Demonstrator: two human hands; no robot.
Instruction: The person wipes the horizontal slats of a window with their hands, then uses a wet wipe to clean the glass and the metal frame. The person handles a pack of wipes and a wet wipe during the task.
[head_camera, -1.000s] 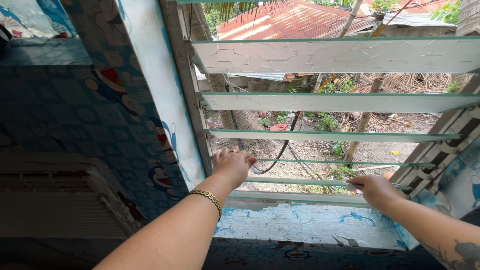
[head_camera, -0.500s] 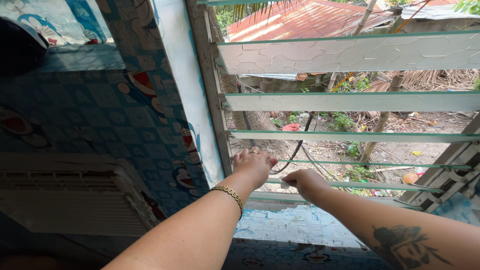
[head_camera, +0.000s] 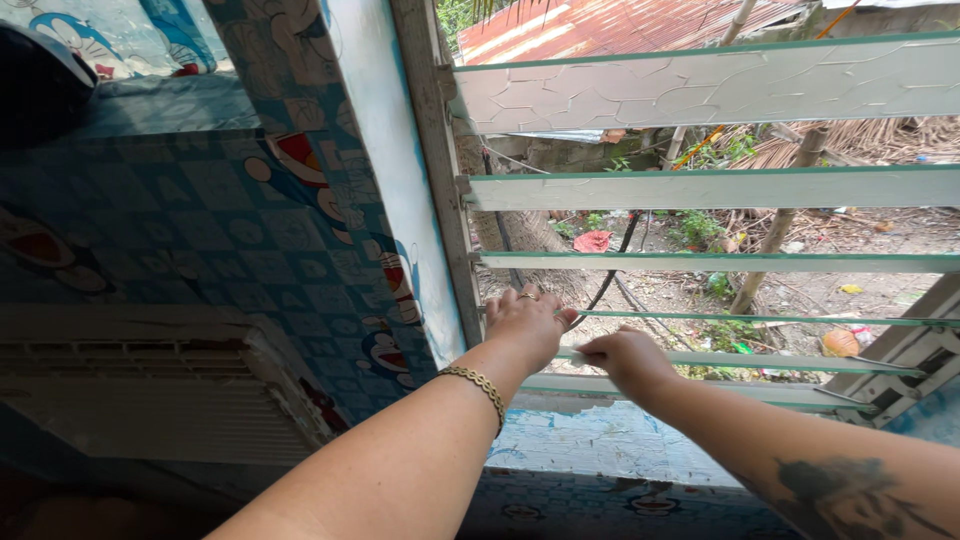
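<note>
In the head view, both hands work at the lower centre of the frame, on a louvre window whose glass slats run across the right half. The left hand (head_camera: 528, 322), with a ring and a gold bracelet (head_camera: 478, 384) at the wrist, rests curled over the left end of a thin glass slat (head_camera: 760, 320), close to the window frame (head_camera: 440, 180). The right hand (head_camera: 625, 360) sits just beside it, closed on a small pale cloth pressed against the next slat down (head_camera: 800, 362); the cloth is mostly hidden under the fingers, so its shape cannot be told.

As a judgement, the wiping is at the left end of that lower slat, so this pane looks partly covered. The bottom slat (head_camera: 700, 390) and the broader frosted ones (head_camera: 720, 188) higher up show no sign either way of being cleaned. The sill (head_camera: 600, 440) below, with its peeling blue covering, is untouched by either hand.
</note>
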